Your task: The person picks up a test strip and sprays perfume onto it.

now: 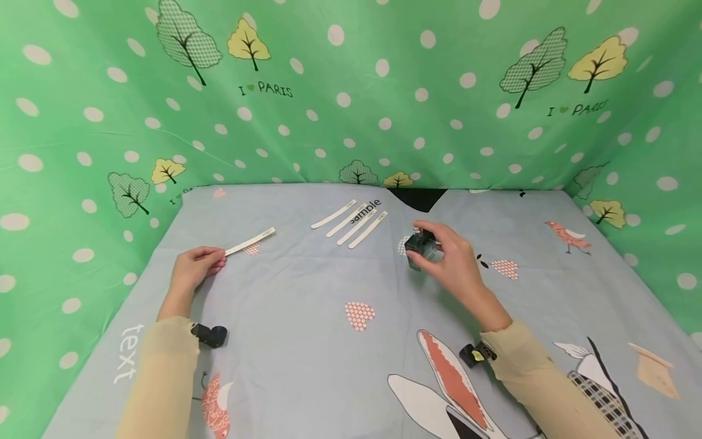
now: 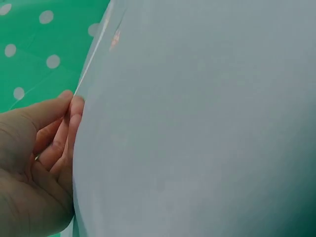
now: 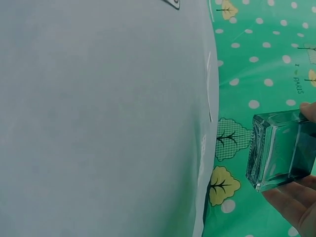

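Note:
My left hand (image 1: pixel 195 271) pinches one end of a narrow white paper test strip (image 1: pixel 250 240) between thumb and fingers; the strip points up and to the right. In the left wrist view the strip (image 2: pixel 90 63) shows almost edge-on beyond the fingertips. On the other side, my right hand (image 1: pixel 459 263) grips a dark green glass perfume bottle (image 1: pixel 419 249), with fingers over its top and the thumb low on its side. The right wrist view shows the bottle's clear, thick-walled base (image 3: pixel 276 153), while its top is out of frame.
Several more white strips (image 1: pixel 344 229) lie side by side toward the back of the table, between the two hands. A grey-blue printed cloth (image 1: pixel 307 366) covers the table. Green dotted curtains (image 1: pixel 340 134) hang behind it and along both sides.

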`<state>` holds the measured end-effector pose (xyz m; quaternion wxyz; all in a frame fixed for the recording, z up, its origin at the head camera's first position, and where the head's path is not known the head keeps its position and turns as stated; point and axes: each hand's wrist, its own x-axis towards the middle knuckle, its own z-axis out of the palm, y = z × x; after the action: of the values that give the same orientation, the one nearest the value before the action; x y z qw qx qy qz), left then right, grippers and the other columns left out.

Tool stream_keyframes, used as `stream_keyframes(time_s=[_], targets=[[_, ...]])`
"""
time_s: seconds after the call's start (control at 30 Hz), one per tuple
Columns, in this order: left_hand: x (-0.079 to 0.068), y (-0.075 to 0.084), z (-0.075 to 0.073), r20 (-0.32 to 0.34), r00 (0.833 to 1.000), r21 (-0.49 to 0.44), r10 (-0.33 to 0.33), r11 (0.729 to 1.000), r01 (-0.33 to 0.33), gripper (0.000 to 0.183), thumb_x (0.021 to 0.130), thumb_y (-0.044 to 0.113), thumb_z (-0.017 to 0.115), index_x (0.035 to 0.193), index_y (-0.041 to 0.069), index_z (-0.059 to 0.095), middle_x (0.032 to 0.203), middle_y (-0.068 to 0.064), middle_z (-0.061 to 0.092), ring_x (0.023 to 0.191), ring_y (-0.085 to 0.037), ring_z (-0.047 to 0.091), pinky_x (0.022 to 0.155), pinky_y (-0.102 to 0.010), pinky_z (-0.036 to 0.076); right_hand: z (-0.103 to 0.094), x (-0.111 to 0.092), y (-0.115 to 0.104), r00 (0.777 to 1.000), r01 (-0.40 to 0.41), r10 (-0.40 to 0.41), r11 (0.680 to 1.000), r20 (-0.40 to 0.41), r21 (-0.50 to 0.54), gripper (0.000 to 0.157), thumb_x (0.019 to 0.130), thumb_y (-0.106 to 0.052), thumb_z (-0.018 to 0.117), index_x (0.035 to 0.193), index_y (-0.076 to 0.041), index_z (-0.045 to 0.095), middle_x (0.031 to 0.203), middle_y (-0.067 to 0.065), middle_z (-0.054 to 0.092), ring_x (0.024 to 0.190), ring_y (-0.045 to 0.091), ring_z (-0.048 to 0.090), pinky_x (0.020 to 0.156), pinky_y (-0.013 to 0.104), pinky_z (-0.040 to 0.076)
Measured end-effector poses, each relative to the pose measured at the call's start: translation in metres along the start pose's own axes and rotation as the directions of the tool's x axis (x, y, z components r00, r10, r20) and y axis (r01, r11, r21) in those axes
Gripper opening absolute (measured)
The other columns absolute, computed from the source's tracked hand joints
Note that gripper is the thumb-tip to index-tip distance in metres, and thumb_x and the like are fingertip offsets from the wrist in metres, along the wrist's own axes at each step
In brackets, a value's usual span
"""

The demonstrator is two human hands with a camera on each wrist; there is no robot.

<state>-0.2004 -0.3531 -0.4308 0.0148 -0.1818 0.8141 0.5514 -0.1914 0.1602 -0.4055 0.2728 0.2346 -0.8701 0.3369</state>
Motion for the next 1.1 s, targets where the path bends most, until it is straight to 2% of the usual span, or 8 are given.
stream_keyframes(time_s=[0.2,0.47,0.57,0.8,1.1], targets=[[-0.007,0.015,0.003,0.004,1.0,-0.029,0.028,0.999,-0.028,0.041,0.096,0.017,0.066,0.124,-0.012,0.057,0.066,0.021,0.067,0.067,0.006,0.067,0.069,-0.013,0.059,0.0,0.001,-0.002,1.0,-0.003,0.003,1.0,-0.001,0.004,0.056,0.078,-0.02,0.086,0.129,-0.016,0.064,0.123,0.009,0.069,0.108,0.027,0.069,0.073,0.04,0.063],[-0.014,0.043,0.015,0.047,0.992,-0.067,0.115,0.992,-0.111,0.044,0.097,0.012,0.064,0.128,-0.017,0.054,0.07,0.021,0.068,0.07,0.005,0.069,0.073,-0.016,0.06,-0.001,0.001,-0.004,1.0,-0.004,0.004,1.0,-0.004,0.002,0.056,0.078,-0.02,0.086,0.129,-0.016,0.064,0.123,0.009,0.069,0.108,0.027,0.069,0.073,0.04,0.063],[-0.018,0.051,0.021,0.064,0.988,-0.088,0.142,0.987,-0.137,0.044,0.097,0.011,0.063,0.128,-0.019,0.054,0.071,0.021,0.068,0.071,0.005,0.07,0.074,-0.016,0.06,-0.001,0.0,-0.004,1.0,-0.006,0.006,1.0,-0.003,-0.001,0.056,0.078,-0.02,0.086,0.129,-0.016,0.064,0.123,0.01,0.069,0.107,0.027,0.069,0.073,0.04,0.063],[-0.026,0.071,0.041,0.117,0.98,-0.085,0.163,0.984,-0.154,0.045,0.097,0.014,0.064,0.128,-0.017,0.055,0.07,0.019,0.07,0.072,0.005,0.07,0.075,-0.019,0.06,-0.002,0.001,-0.004,1.0,-0.018,0.018,1.0,0.004,-0.001,0.055,0.079,-0.019,0.085,0.13,-0.016,0.063,0.123,0.012,0.069,0.107,0.029,0.069,0.073,0.043,0.063],[-0.041,0.098,0.069,0.113,0.964,-0.061,0.24,0.97,-0.234,0.038,0.096,0.015,0.067,0.121,-0.014,0.063,0.072,0.017,0.069,0.07,0.005,0.07,0.072,-0.017,0.06,-0.002,0.003,-0.004,1.0,-0.029,0.029,0.999,0.005,-0.015,0.056,0.08,-0.019,0.085,0.131,-0.016,0.062,0.123,0.013,0.068,0.107,0.029,0.068,0.074,0.042,0.063]])
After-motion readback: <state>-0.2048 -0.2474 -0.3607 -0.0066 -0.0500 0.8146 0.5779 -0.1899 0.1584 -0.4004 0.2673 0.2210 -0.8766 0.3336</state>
